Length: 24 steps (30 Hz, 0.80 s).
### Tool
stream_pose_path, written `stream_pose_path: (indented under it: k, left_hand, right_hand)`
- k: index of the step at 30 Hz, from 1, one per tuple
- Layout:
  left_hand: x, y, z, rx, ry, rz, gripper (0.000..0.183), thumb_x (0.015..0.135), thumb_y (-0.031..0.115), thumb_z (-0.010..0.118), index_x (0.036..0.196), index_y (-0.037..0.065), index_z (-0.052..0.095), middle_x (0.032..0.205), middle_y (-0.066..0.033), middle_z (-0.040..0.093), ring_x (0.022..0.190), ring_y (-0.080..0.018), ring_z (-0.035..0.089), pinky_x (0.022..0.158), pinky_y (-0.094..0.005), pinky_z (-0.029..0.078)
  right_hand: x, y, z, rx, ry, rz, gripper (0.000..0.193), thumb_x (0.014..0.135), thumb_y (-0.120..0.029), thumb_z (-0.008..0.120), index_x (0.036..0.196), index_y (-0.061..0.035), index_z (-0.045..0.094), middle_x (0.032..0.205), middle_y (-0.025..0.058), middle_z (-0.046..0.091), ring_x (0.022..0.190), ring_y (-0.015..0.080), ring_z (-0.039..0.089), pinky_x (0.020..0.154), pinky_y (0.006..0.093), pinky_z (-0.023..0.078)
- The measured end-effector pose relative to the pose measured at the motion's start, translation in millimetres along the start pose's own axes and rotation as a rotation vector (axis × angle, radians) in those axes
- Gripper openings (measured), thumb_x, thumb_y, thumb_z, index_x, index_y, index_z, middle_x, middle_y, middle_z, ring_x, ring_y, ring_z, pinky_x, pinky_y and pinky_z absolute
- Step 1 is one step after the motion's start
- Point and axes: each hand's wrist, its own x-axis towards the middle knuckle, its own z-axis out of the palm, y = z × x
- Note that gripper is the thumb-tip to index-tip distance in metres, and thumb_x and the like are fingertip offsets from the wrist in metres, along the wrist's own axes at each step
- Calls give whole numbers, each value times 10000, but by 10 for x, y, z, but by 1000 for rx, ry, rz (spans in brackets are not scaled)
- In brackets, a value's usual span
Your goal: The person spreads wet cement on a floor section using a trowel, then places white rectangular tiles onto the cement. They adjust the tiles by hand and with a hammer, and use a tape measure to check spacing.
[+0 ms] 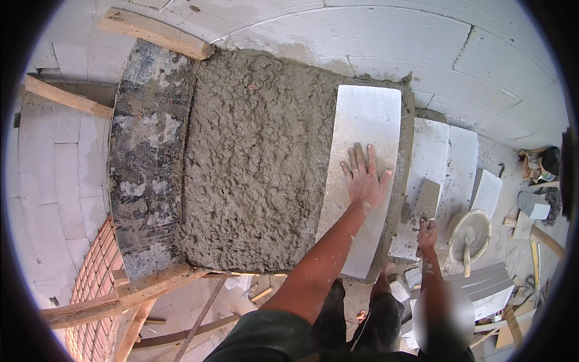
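A long white masonry block (368, 120) lies on a bed of wet grey mortar (259, 157). Spread flat on the block's top is my left hand (365, 184), fingers apart. To the right, my right hand (427, 234) is closed round the handle end of a trowel (427, 199) whose rectangular blade is coated with grey mortar. The blade is over a white block step (416, 151) just right of the mortar bed; I cannot tell whether it touches the step. Most of the handle is hidden by the fingers.
More white steps (461, 157) continue right. A round bucket (451, 232) of mortar with a wooden-handled tool (466, 262) in it stands there. A stained form board (148, 163) edges the mortar at left, beside timber beams (154, 289) and a rebar grid (90, 283). A block wall (392, 30) rises behind.
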Motion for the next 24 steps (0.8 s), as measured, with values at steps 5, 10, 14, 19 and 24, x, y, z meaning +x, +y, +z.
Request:
stream_pose_path:
  k: [5, 10, 14, 19, 24]
  left_hand:
    - [139, -654, -957, -465, -325, 191, 917, 1036, 567, 566, 1684, 31, 200, 1709, -315, 230, 1591, -455, 237, 1281, -552, 233]
    - [525, -1887, -3369, -30, 182, 364, 573, 1020, 426, 659, 1492, 106, 597, 1455, -252, 614, 1306, -461, 616, 1083, -518, 516]
    - [842, -2671, -5220, 577, 680, 248, 617, 980, 402, 713, 1475, 67, 561, 1438, -228, 614, 1303, -415, 603, 1072, -522, 502]
    - [1125, -3099, -5735, 477, 390, -78, 877, 926, 379, 764, 1544, -88, 353, 1362, -392, 594, 1220, -531, 628, 971, -556, 536]
    - [1232, -3200, -5730, 349, 307, -108, 815, 930, 269, 756, 1539, -100, 358, 1268, -386, 652, 1195, -510, 649, 1014, -528, 525]
  right_hand:
    - [-1021, -766, -252, 132, 58, -48, 249, 1044, -216, 661, 1167, -1, 633, 775, 23, 589, 576, 137, 520, 531, 341, 459]
    - [-1750, -2039, 254, 216, 69, -223, 362, 1127, -292, 534, 1349, -14, 599, 813, 28, 574, 704, 143, 537, 659, 348, 483]
    - [-1905, -3289, 980, 196, -147, -403, 374, 1123, -393, 531, 1103, -25, 593, 749, 52, 529, 701, 173, 534, 675, 369, 471]
    - [-1742, -4920, 1983, 196, -314, -659, 510, 1124, -502, 471, 1039, -6, 551, 840, 184, 558, 792, 310, 582, 758, 475, 485]
    - [-1578, -5870, 2542, 179, -443, -643, 498, 1118, -493, 486, 1029, -8, 555, 890, 225, 606, 811, 382, 597, 771, 499, 480]
